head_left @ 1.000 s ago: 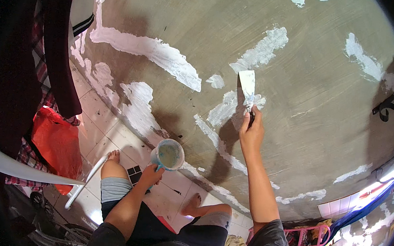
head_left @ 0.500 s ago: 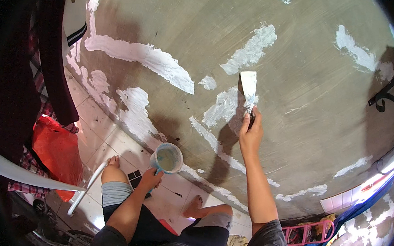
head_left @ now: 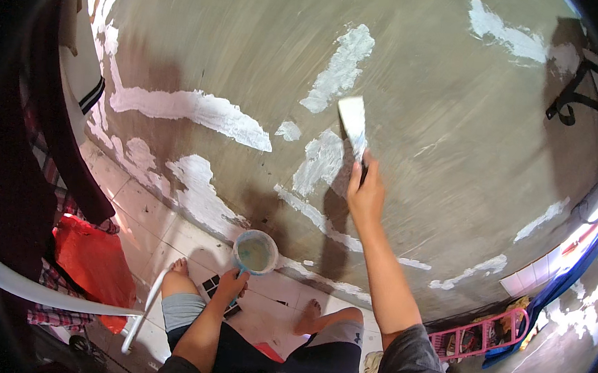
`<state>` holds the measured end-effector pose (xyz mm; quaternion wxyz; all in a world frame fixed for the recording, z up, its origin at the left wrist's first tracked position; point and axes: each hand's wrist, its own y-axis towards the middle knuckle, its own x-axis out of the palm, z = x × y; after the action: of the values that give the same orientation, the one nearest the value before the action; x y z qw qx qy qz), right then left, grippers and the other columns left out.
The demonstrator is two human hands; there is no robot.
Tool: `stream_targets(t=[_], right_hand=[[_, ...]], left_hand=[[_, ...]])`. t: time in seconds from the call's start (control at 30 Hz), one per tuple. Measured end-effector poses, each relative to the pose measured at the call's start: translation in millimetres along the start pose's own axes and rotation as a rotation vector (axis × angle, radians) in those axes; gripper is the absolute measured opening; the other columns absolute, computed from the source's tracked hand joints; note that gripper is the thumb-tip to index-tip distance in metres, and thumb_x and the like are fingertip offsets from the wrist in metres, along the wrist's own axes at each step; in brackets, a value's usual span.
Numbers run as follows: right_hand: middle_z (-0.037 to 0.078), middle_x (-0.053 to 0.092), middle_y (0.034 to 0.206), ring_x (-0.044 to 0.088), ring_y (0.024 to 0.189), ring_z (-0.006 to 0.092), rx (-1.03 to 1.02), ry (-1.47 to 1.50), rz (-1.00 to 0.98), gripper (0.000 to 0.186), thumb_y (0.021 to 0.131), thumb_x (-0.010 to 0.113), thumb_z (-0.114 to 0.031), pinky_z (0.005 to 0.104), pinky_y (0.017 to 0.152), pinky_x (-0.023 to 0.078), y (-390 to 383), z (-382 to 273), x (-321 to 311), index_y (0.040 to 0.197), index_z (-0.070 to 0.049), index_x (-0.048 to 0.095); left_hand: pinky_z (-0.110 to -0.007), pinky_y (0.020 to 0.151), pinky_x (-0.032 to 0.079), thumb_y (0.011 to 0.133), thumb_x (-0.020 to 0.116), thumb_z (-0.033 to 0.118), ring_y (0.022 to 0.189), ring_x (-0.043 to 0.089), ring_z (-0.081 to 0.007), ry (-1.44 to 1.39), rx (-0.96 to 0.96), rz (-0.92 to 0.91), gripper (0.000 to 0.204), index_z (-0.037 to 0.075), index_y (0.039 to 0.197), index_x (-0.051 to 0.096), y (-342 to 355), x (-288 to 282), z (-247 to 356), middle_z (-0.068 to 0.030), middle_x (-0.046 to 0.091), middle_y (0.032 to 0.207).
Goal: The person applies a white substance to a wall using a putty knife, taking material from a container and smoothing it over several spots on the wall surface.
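Note:
My right hand (head_left: 366,191) is raised against a grey cement wall (head_left: 431,78) and grips a putty knife (head_left: 354,124), whose wide blade is coated in white filler and lies on the wall. White filler patches (head_left: 338,68) are spread over the wall around the blade. My left hand (head_left: 231,286) holds a small round tub of pale filler (head_left: 255,252) by its rim, low near my knees. My bare feet rest on the tiled floor below.
A red bag (head_left: 93,259) lies on the white tiled floor (head_left: 147,221) at the left beside a white chair (head_left: 62,298). Dark clothes (head_left: 54,121) hang at the left. A pink rack (head_left: 483,334) and a blue sheet (head_left: 555,287) sit at the lower right.
The view has shifted a little, and the wall looks blurred by the motion. My right hand has slid the putty knife slightly up the wall; the left hand still holds the tub.

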<state>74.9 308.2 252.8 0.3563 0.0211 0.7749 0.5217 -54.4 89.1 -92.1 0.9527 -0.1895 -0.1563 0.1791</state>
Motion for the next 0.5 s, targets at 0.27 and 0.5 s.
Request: stream_targets(t=[0.27, 0.5], right_hand=[[0.022, 0.068, 0.094, 0.068, 0.089, 0.0428, 0.494, 0.241, -0.379, 0.044, 0.095, 0.065, -0.031, 0.0446, 0.073, 0.053, -200.9, -7.7, -39.9, 0.129, -0.007, 0.051], [0.02, 0.068, 0.093, 0.067, 0.086, 0.0389, 0.748, 0.347, -0.488, 0.035, 0.094, 0.066, -0.025, 0.0447, 0.073, 0.051, -353.6, -4.7, -47.9, 0.114, -0.001, 0.051]], left_hand=[[-0.031, 0.044, 0.044, 0.092, 0.065, 0.029, 0.045, 0.055, -0.0147, 0.137, -0.009, -0.031, 0.03, 0.0, 0.086, 0.061, 0.7, -1.0, -9.9, -0.0075, 0.061, 0.064], [-0.031, 0.05, 0.048, 0.092, 0.067, 0.036, 0.051, 0.061, -0.0145, 0.542, -0.005, -0.146, 0.034, 0.002, 0.089, 0.063, -12.9, 2.0, -14.5, -0.0066, 0.065, 0.067]])
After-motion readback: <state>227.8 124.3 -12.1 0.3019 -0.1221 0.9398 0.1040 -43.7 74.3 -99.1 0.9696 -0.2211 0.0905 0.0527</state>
